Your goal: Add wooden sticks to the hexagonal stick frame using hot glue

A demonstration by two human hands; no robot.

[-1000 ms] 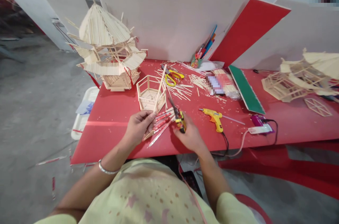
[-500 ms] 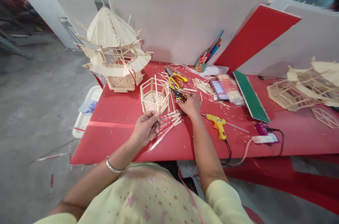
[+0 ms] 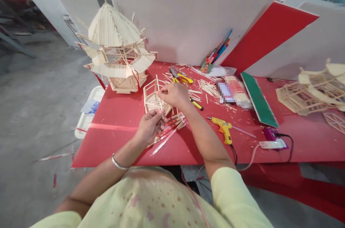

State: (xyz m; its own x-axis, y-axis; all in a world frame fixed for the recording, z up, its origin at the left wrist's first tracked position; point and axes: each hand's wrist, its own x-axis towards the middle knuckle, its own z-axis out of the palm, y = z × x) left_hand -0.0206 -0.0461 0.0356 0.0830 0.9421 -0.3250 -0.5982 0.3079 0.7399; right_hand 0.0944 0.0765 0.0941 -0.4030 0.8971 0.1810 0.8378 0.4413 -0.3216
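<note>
Right grip has left the pliers for the stick — closure unclear; left grip pinches its end nearest the worktop's front edge, likely for steadiness.

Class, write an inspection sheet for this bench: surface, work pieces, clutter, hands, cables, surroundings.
Surface: red tabletop, scattered with pale scraps.
Work pieces: thin stick; small stick frame.
Clutter: loose sticks, yellow-handled scissors, glue gun, red-and-white strips.
Hands: left hand pinches the thin stick; right hand fingertips beside it, grip unclear.
Cables: black cord at the glue gun; pale cable reaching the white power strip.
Surroundings: white panel behind; litter on the floor.
</note>
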